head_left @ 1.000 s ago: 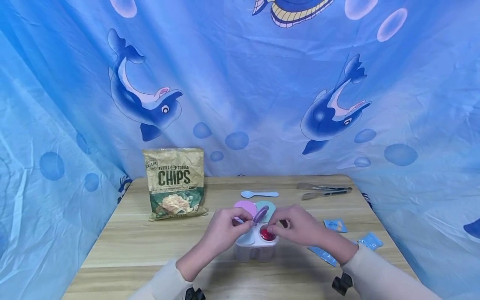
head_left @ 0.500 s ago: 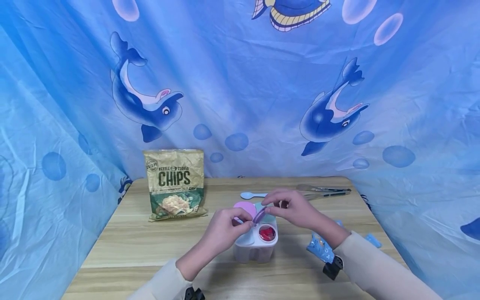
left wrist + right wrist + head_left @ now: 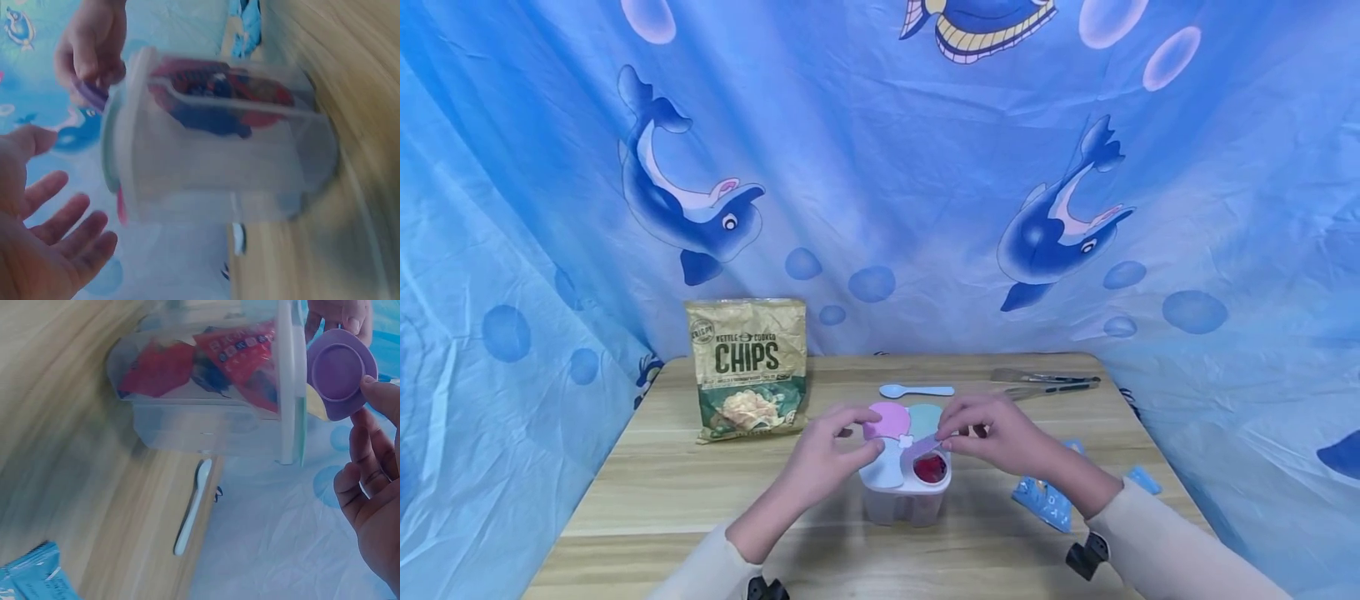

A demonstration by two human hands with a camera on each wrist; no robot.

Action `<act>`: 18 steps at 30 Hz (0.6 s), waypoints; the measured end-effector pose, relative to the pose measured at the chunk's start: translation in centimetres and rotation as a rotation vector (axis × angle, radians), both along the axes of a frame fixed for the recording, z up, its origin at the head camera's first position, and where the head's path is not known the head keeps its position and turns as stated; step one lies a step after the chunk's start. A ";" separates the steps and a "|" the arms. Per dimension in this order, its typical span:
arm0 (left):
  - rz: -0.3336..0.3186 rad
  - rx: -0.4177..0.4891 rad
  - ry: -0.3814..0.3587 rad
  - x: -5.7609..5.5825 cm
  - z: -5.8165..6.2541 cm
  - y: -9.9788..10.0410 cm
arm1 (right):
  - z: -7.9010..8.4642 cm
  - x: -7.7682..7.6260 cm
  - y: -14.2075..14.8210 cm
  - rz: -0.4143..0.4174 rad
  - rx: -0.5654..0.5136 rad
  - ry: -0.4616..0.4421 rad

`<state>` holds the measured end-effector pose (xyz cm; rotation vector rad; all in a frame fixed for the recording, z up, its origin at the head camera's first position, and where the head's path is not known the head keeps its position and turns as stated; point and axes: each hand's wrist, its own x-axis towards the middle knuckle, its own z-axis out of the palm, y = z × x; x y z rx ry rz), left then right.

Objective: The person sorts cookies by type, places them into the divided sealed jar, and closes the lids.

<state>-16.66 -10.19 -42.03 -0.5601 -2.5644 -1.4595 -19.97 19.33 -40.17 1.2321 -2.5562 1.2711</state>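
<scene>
A clear box (image 3: 904,504) with a white top stands on the table, its lids pink (image 3: 887,419), teal (image 3: 927,419), pale blue (image 3: 883,467) and purple (image 3: 337,372). The purple lid is raised, showing a round opening with red packets (image 3: 929,468) inside. My right hand (image 3: 992,429) pinches this lid's edge between thumb and fingers. To the left of the box, my left hand (image 3: 820,454) has spread fingers with nothing in them; its fingertips overlap the pink and pale blue lids in the head view. Red and dark blue packets (image 3: 162,369) show through the box's wall.
A chips bag (image 3: 748,367) stands at the back left. Behind the box lie a pale blue spoon (image 3: 917,390) and, further right, tongs (image 3: 1048,385). Blue packets (image 3: 1043,502) lie under and beside the right forearm.
My right hand has left the round opening, risen to the purple lid and taken its edge. My left hand has let go of that lid and moved slightly left, opening its fingers.
</scene>
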 end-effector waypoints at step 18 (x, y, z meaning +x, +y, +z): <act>-0.230 0.005 -0.239 -1.1 -3.6 -2.5 | -3.0 2.2 1.0 0.016 -0.003 0.105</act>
